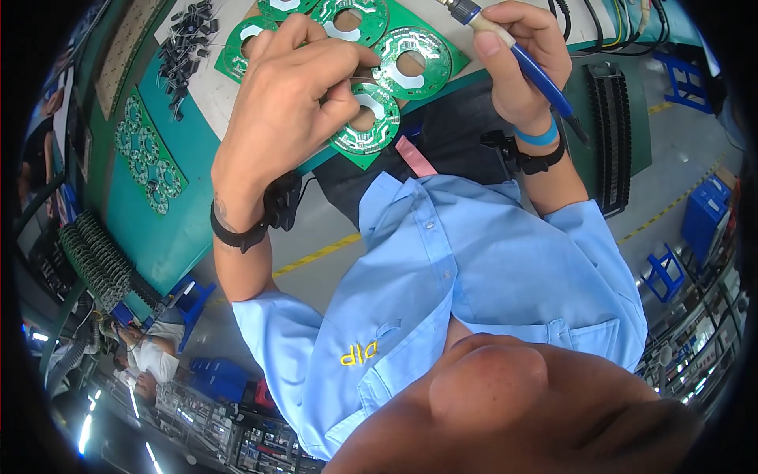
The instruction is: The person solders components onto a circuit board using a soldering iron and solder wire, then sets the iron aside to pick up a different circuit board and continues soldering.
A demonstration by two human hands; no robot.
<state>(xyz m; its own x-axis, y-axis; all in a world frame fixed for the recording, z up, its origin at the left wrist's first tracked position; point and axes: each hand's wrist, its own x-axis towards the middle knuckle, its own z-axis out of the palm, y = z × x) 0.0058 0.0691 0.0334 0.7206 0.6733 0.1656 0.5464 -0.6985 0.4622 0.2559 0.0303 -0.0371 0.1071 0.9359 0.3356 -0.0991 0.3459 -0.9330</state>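
Observation:
A green circuit board panel (359, 154) made of several round boards with centre holes lies on the bench. Over its left part is my left hand (296, 87), fingers bent and closed. Its index fingertip comes down beside a round board (412, 63), close to the thumb; whatever is between them is too small or hidden to make out. My right hand (525, 59) grips a soldering iron (541, 80) with a blue handle, held to the right of the panel. The iron's tip runs out of the top of the view.
Loose black capacitors with wire leads (185, 51) are heaped at the upper left. Another green panel (148, 158) lies on the teal mat (201, 186). Racks stand left (110, 257) and right (609, 134). Cables (628, 35) run at upper right. Another person (154, 351) is at lower left.

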